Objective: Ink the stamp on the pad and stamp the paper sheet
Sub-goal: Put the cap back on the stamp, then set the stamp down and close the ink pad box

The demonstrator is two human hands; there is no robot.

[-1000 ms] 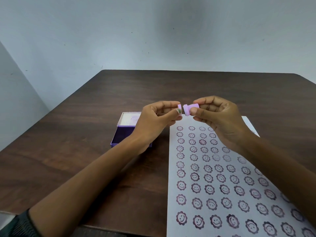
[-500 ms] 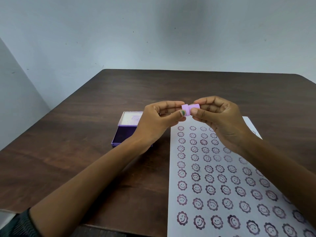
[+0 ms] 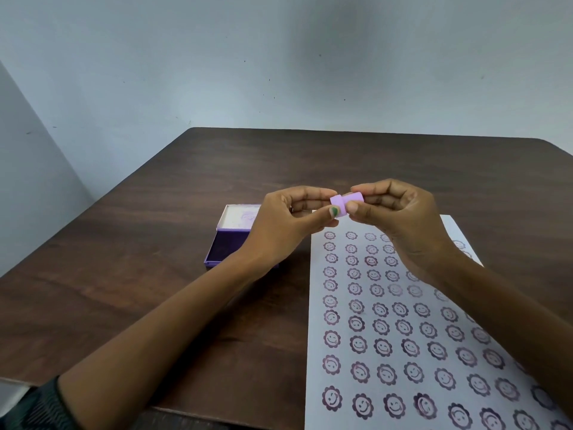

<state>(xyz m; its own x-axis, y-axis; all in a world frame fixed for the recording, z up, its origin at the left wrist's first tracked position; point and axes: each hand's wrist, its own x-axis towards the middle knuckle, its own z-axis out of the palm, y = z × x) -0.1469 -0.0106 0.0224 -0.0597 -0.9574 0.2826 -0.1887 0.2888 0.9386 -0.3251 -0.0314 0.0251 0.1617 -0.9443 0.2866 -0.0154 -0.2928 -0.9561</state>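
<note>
A small lilac stamp (image 3: pixel 346 203) is held in the air above the table, pinched from both sides. My left hand (image 3: pixel 290 223) grips its cap end with thumb and forefinger. My right hand (image 3: pixel 400 218) grips the body end. Cap and body are pressed together. Below and left of my hands lies the purple ink pad (image 3: pixel 224 247), its lid (image 3: pixel 237 217) folded open behind it; my left wrist hides its right part. The white paper sheet (image 3: pixel 316 305) lies at the right, covered with several rows of purple smiley flower prints.
Everything rests on a dark brown wooden table (image 3: pixel 124 290) against a pale blue-grey wall (image 3: pixel 279 72). The table's near edge runs along the bottom left, where a dark patterned sleeve (image 3: pixel 40 408) shows.
The cap and the stamp body, slightly apart a second ago, have been pushed together between my hands. Both hands stay in about the same place above the table.
</note>
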